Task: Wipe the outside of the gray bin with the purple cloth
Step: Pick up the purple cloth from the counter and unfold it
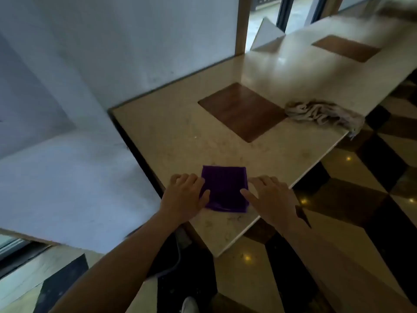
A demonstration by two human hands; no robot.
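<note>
The purple cloth (223,188) lay folded in a neat square on the near end of the pale stone bench (180,136); the left hand (185,197) rested on its left edge with fingers loosely spread, and the right hand (270,197) lay flat at its right edge, the thumb touching the fabric; neither hand pinched it. Farther along the bench, near its right edge, lay a crumpled grey rag (322,114), well apart from the cloth; the gray bin was not visible.

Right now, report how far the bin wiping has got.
Done: the square purple cloth lies folded flat on the pale stone counter. In hand: the left hand and right hand rest at its two sides, neither gripping it. Left: all the wiping; no gray bin is clearly in view.
</note>
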